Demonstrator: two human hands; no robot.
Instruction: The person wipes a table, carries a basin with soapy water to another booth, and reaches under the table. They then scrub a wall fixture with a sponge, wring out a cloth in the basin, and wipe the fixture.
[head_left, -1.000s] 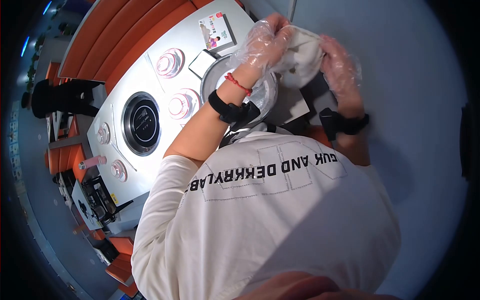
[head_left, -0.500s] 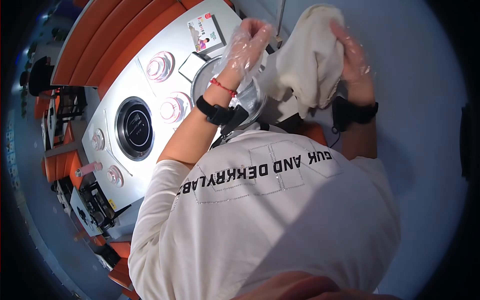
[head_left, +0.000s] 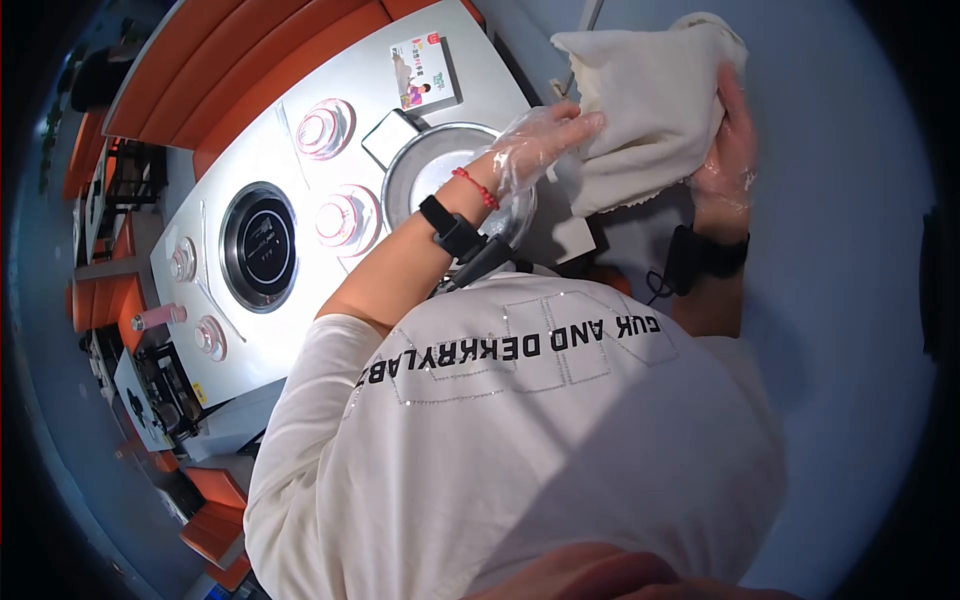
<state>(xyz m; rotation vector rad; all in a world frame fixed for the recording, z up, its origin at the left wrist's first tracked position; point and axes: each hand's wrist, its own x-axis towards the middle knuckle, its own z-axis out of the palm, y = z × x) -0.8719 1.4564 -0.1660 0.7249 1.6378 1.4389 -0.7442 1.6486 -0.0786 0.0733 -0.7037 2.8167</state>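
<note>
A cream-white cloth (head_left: 650,110) hangs loosely folded at the upper right, beyond the pot. My left hand (head_left: 545,145), in a clear plastic glove, reaches across the pot's right side, with its fingertips pressed together on the cloth's left edge. Along the cloth's right edge my right hand (head_left: 728,150), also gloved, grips it, some fingers hidden behind the fabric. The round metal pot (head_left: 425,165) stands on the white table (head_left: 250,365), partly covered by my left forearm.
Stacked pink-rimmed dishes (head_left: 345,220) and a round black cooktop (head_left: 258,247) are on the table. A printed box (head_left: 423,72) lies near its far edge. A pink bottle (head_left: 158,317) stands at the left. An orange bench (head_left: 230,75) runs behind.
The cloth has spread out and risen slightly to the right. My left hand has moved down and right from above the pot to the cloth's edge; my right hand remains on the cloth.
</note>
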